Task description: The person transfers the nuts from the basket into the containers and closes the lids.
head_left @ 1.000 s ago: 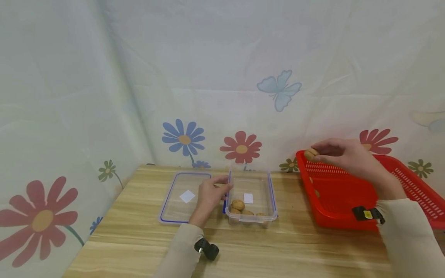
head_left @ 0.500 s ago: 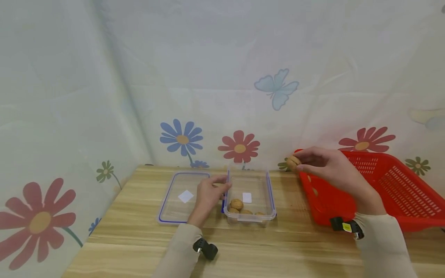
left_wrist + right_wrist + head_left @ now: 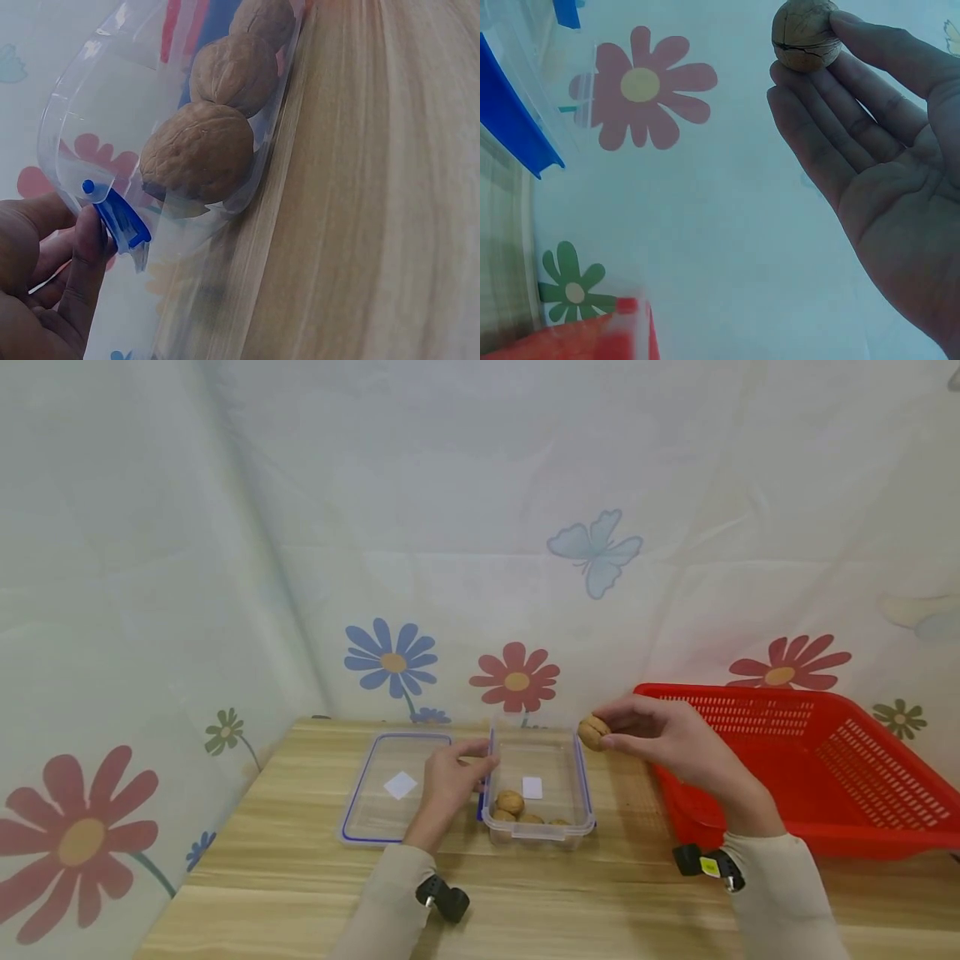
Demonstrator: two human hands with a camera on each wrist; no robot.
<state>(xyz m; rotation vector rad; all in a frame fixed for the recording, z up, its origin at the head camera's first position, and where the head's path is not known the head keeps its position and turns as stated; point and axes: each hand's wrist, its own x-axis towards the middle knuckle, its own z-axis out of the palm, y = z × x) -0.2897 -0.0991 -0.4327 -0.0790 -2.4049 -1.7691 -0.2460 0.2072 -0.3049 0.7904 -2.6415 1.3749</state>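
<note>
On the wood-grained table (image 3: 555,902), a red perforated plastic basket (image 3: 847,841), a clear rectangular box (image 3: 542,832) of rough walnuts (image 3: 511,802), and a flat lid (image 3: 396,752) are set. The box's side is pinched by the left hand (image 3: 450,772), while a seamed, roundish walnut (image 3: 593,732) is gripped by the fingertips of the right hand (image 3: 671,739) near the box's rim.

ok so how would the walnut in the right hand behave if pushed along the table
The walnut would probably roll, though perhaps unevenly, since it looks roundish but not smooth. It is likely stiff: the right hand pinches it with no visible dent. It might split if knocked hard, given the dark line across it.
</note>
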